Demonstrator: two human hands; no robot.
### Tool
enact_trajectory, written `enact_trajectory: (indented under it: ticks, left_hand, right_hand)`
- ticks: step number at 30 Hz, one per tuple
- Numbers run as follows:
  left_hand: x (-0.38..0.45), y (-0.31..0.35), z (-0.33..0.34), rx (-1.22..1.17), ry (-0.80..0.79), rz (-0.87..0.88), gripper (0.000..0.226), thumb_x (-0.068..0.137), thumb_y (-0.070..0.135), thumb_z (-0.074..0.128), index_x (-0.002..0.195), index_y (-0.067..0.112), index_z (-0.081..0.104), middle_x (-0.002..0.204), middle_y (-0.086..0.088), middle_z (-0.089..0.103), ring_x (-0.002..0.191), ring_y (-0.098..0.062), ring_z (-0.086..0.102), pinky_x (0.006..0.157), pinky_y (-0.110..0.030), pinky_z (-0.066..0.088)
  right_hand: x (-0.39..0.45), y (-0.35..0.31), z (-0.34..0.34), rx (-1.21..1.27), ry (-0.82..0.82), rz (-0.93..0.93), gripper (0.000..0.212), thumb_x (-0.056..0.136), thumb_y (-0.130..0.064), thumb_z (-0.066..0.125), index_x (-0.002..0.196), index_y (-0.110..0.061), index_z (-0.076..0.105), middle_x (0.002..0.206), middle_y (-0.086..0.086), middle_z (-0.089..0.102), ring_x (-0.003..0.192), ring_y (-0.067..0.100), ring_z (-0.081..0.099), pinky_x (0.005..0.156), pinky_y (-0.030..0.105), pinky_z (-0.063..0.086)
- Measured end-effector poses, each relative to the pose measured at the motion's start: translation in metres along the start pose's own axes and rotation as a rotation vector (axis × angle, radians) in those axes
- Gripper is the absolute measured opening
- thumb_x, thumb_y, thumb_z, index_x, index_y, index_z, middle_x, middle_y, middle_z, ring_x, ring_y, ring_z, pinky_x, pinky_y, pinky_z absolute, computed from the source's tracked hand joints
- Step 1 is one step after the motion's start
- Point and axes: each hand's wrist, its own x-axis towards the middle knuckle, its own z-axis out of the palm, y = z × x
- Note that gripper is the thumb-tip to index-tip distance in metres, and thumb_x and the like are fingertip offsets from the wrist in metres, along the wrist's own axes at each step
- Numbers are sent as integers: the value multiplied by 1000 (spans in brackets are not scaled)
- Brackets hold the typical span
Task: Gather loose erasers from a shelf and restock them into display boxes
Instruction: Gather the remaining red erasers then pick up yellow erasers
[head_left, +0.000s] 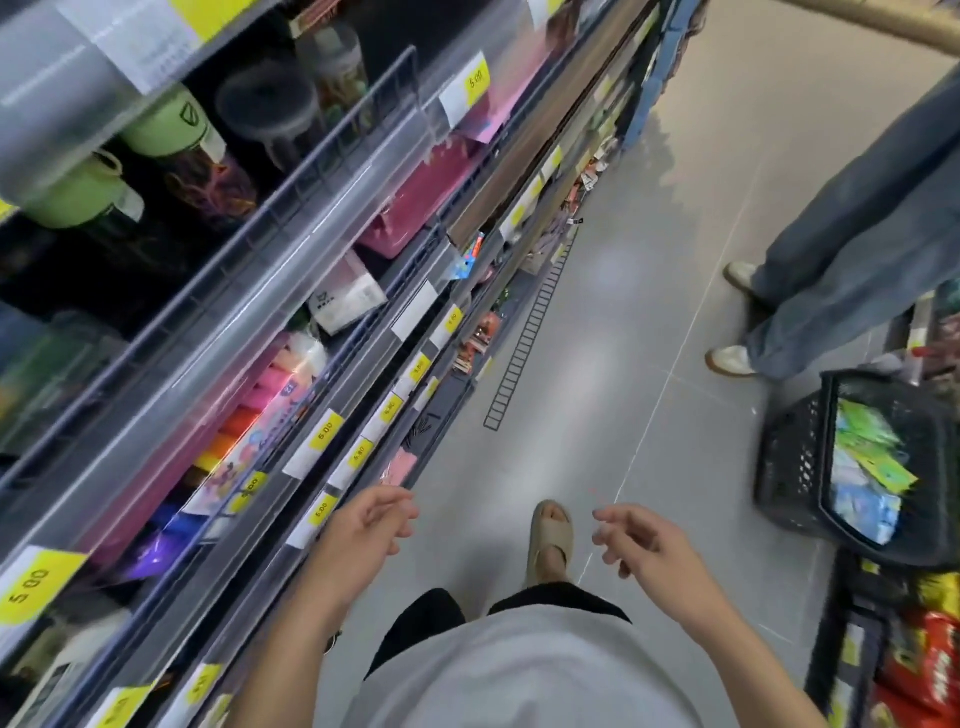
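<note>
Hands: left hand (363, 530) and right hand (641, 540) — both loosely curled, holding nothing, lower centre of frame.
Erasers: none identifiable — shelf (291, 332) runs diagonally along frame left, nearer the left hand.

Shelves (291, 291) fill the frame's left; a basket (800, 467) sits right, another person's legs (852, 249) above it.

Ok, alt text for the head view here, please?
Both hands, left and right, hang empty with loosely curled fingers over a grey shop floor. Stationery shelves with yellow price tags run along the left; a black basket and another person's legs are on the right.
</note>
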Motion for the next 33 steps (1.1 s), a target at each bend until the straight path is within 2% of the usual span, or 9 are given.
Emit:
enact_trajectory:
  ticks: [3, 6, 12, 17, 21, 25, 27, 29, 33]
  left_hand:
    - [0, 15, 17, -51, 91, -31, 16, 101, 26, 66, 102, 38, 76, 103, 9, 79, 94, -10, 74, 83, -30, 56]
    - [-1, 34, 28, -122, 203, -47, 14, 103, 24, 63, 112, 28, 74, 105, 9, 80, 100, -16, 74, 83, -29, 54]
    - [-16, 110, 16, -227, 387, 79, 18, 104, 26, 61, 103, 38, 75, 106, 12, 79, 99, -8, 74, 85, -27, 56]
    - [-51, 199, -19, -202, 571, 355, 13, 97, 42, 64, 107, 43, 73, 109, 15, 79, 100, -3, 73, 89, -29, 51]
    - [-88, 266, -47, -125, 714, 616, 24, 89, 58, 70, 109, 46, 71, 108, 16, 78, 101, -2, 72, 81, -22, 58]
    - [-108, 319, -69, -24, 820, 902, 22, 95, 44, 62, 115, 42, 69, 110, 11, 78, 106, -12, 73, 86, -31, 59]
    - [-108, 341, -78, 111, 918, 987, 19, 100, 41, 59, 118, 43, 66, 112, 13, 75, 108, -13, 71, 87, -24, 56]
    - [-101, 360, -87, 286, 1033, 989, 20, 102, 42, 57, 121, 41, 63, 112, 18, 72, 108, -9, 69, 89, -19, 52]
    - [-78, 383, -96, 644, 1131, 713, 34, 100, 55, 50, 127, 35, 60, 111, 20, 66, 106, -12, 63, 88, -36, 51]
  right_hand:
    - [41, -34, -26, -50, -89, -36, 19, 97, -16, 62, 99, -31, 73, 89, 6, 74, 72, 19, 67, 64, 31, 53]
    - [80, -77, -45, -90, -212, -105, 18, 97, -15, 62, 100, -29, 73, 90, 5, 74, 72, 10, 68, 61, 21, 53]
    - [134, -178, -46, -245, -426, -345, 14, 98, -21, 63, 106, -29, 69, 90, 0, 72, 82, 24, 66, 68, 28, 51]
    - [151, -270, -15, -194, -538, -559, 16, 96, -18, 67, 107, -29, 71, 90, 7, 70, 79, 18, 62, 73, 33, 51]
    - [138, -344, 4, -156, -610, -757, 16, 95, -24, 66, 109, -32, 70, 90, 3, 70, 80, 29, 63, 73, 46, 56]
    - [120, -418, 13, -183, -611, -986, 19, 96, -29, 65, 113, -32, 69, 93, -2, 69, 85, 15, 67, 76, 24, 54]
    - [111, -453, 13, -188, -592, -1100, 20, 96, -26, 64, 115, -32, 69, 97, -3, 70, 89, 17, 67, 77, 23, 54]
    - [103, -486, 15, -198, -556, -1209, 20, 97, -24, 64, 115, -30, 69, 98, -3, 70, 90, 21, 66, 78, 28, 54]
    - [100, -549, 20, -339, -431, -1407, 15, 96, -21, 66, 110, -24, 69, 92, -11, 67, 82, 12, 61, 74, 19, 50]
